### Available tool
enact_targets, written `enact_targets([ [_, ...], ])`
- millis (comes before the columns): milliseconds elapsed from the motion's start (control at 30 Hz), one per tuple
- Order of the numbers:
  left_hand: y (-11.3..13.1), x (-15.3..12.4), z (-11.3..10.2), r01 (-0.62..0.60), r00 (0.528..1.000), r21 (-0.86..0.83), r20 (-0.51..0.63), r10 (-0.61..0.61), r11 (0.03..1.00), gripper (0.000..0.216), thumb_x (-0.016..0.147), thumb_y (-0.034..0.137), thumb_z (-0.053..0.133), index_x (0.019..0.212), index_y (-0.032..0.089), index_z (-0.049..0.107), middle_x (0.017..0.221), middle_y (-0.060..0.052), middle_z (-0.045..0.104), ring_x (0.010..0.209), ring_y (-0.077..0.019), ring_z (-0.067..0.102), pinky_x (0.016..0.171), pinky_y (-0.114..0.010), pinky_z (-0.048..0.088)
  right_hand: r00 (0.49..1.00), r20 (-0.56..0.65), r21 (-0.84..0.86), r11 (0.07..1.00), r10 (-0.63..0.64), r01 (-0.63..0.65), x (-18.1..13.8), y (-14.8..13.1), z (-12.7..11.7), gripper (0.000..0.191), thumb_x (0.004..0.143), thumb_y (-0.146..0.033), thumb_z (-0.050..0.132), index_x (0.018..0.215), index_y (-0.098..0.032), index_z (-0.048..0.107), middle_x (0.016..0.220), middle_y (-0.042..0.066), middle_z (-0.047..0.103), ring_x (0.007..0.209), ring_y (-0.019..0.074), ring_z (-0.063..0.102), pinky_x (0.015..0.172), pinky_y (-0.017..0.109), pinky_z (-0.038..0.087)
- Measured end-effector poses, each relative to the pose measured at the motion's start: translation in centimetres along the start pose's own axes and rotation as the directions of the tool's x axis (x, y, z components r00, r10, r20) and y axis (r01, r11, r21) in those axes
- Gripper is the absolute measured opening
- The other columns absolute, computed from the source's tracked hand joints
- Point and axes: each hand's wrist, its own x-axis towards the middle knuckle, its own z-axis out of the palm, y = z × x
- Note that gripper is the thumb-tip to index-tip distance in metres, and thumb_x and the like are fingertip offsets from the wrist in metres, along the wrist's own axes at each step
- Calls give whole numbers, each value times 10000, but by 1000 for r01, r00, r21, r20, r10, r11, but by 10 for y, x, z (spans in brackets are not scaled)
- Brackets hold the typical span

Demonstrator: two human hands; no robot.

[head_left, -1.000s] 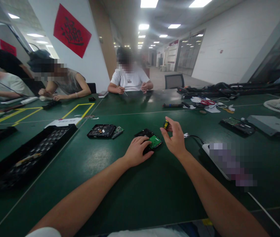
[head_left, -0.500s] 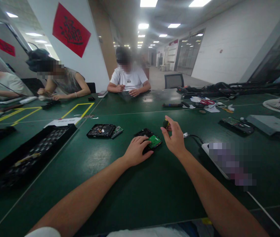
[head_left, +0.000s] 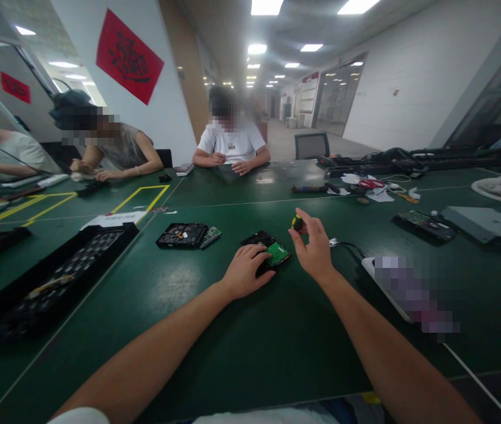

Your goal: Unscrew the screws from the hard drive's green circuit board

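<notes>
A black hard drive (head_left: 256, 237) with a green circuit board (head_left: 278, 254) lies in front of me. My left hand (head_left: 246, 271) grips it from the left, fingers over the top and thumb along the near side, covering part of it. Just right of the drive and raised above the table, my right hand (head_left: 313, 244) pinches a small black-and-yellow screwdriver (head_left: 297, 222) between thumb and fingers. Only its rounded handle shows; I cannot make out a shaft. To the left lies another opened drive (head_left: 182, 235), with a loose circuit board (head_left: 211, 237) beside it.
A long black tray (head_left: 56, 277) holding parts stands at left. On the right are a white power strip (head_left: 385, 288) with a cable, another drive (head_left: 424, 226) and a grey box (head_left: 488, 224). Red scissors (head_left: 371, 184) lie farther back. Several co-workers sit across the green table (head_left: 232, 365).
The screwdriver handle has turned slightly in my right hand, so more of its yellow shows. My left hand stays on the drive. The whole view has shifted very slightly.
</notes>
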Motion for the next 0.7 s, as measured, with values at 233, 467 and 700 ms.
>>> enact_targets([
  [233,0,0,2,0,1000,0,3,0,1000,467,863,502,629,1244,231,621,1314,-102,593,1232,-300,530,1071,-505,405,1000,-4,12,1000,6,-6,-1,4,3,533,982,-315,480,1502,-271,372,1230,113,593,1040,255,604,937,467,529],
  [467,0,-1,1,-6,1000,11,10,6,1000,476,877,514,606,1254,223,616,1325,-98,589,1234,-294,528,1078,-494,400,1000,-12,-38,999,-5,5,0,3,1,511,965,-343,521,1463,-265,441,1126,109,606,1010,260,599,923,475,534],
  [700,-3,-1,3,-5,1000,4,3,5,1000,478,871,510,615,1257,228,616,1327,-101,588,1230,-301,529,1067,-507,404,1000,-18,5,1000,14,-14,-2,5,5,549,977,-339,497,1503,-258,360,1285,125,591,995,252,627,904,472,555],
])
